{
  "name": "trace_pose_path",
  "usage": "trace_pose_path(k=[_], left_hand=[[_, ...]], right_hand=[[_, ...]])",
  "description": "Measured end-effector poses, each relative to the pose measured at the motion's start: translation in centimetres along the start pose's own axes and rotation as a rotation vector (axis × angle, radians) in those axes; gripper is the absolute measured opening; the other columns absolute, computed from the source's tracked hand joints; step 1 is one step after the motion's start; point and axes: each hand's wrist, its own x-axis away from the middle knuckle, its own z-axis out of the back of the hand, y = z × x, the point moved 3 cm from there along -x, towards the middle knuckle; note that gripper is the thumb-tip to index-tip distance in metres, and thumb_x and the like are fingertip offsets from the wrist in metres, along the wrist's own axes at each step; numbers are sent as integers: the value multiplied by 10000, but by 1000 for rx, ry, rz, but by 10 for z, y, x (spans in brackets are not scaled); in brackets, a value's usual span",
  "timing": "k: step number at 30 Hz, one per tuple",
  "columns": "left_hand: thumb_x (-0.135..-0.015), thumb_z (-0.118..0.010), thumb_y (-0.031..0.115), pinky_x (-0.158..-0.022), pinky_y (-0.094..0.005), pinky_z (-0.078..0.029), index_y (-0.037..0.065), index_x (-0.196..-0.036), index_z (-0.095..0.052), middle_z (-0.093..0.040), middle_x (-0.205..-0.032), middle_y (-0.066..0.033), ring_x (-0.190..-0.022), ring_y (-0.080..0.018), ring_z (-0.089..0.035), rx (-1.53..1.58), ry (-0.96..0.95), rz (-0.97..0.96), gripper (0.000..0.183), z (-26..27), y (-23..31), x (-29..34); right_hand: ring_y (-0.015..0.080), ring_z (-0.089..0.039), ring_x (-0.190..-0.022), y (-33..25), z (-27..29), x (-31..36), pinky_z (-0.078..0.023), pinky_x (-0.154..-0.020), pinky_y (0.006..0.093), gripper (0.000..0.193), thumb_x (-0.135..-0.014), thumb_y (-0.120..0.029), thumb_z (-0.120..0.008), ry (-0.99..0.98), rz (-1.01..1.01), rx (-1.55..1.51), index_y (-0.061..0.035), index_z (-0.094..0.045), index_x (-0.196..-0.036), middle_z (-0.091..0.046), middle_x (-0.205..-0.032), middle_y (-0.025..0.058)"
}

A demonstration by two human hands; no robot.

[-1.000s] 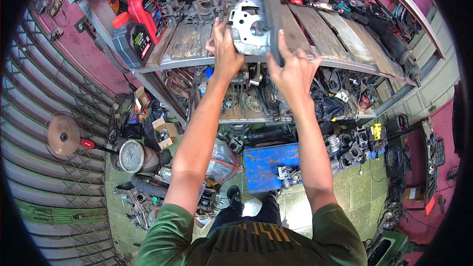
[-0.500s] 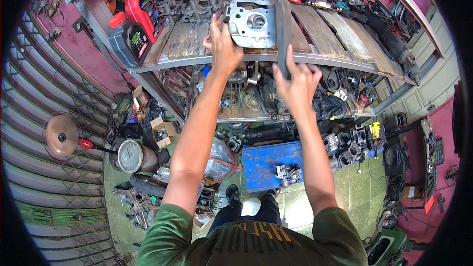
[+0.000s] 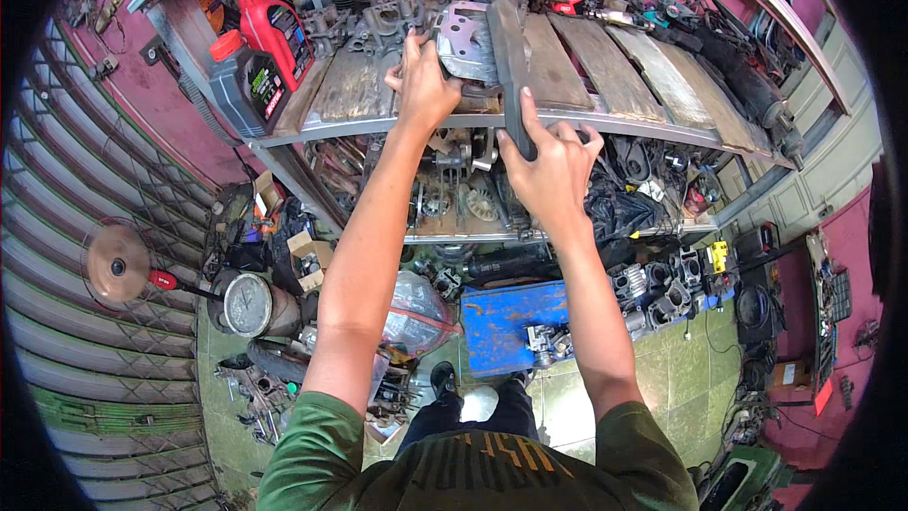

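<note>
My left hand (image 3: 427, 85) grips the left edge of a silver cylinder head (image 3: 461, 35), its flat, holed face turned up above the wooden shelf (image 3: 355, 85). A long, flat dark grey bar (image 3: 511, 47) lies across the right part of that face and covers it. It looks like a file or a rubbing block, but I cannot tell which. My right hand (image 3: 553, 156) holds the near end of the bar, thumb and forefinger along its sides.
Two oil bottles, one red (image 3: 274, 33) and one grey (image 3: 244, 80), stand at the shelf's left end. Engine parts crowd its back. Below are a blue board (image 3: 501, 322) on the floor, a lidded bucket (image 3: 249, 303) and a fan (image 3: 118, 265).
The bar has moved left from beside the cylinder head's right edge onto its face, my right hand going with it. My left hand keeps its grip.
</note>
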Motion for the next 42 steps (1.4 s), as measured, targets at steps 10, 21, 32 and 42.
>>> trace_pose_path(k=[10,21,32,42], left_hand=[[-733,-886,513,-1064,-608,-388,-20,-1224,-665,-532,-1440,-188,-1339,-357,-529,-45,-131,179,757,6,-19,-18],[-895,-779,303,-936,-343,-532,61,-1204,-715,-782,-1054,-107,-993,-215,-726,141,-379,-193,398,32,-44,-153],[-825,-775,305,-1086,-723,-328,202,-1209,-763,-718,-1278,-131,-1255,-367,-631,-426,-696,-141,398,-34,-15,-182],[-736,-725,214,-955,-615,-340,204,-1080,-815,-769,-1052,-157,-1052,-349,-706,-375,-489,-222,356,8,13,-162]], right_hand=[[315,-696,-780,-8,-8,-36,-344,-1004,557,545,-860,-353,-738,-70,-27,36,-77,-698,-1329,-685,-689,181],[316,-684,-807,-7,-19,-41,-341,-1057,490,598,-874,-361,-749,-103,-77,15,-108,-651,-1407,-695,-755,181],[294,-676,-740,6,-24,-37,-349,-1003,533,547,-879,-365,-735,-31,-36,-38,-68,-695,-1337,-661,-653,159],[265,-660,-777,9,-17,-13,-335,-1073,481,598,-872,-355,-770,-61,-46,-116,-127,-650,-1411,-685,-743,101]])
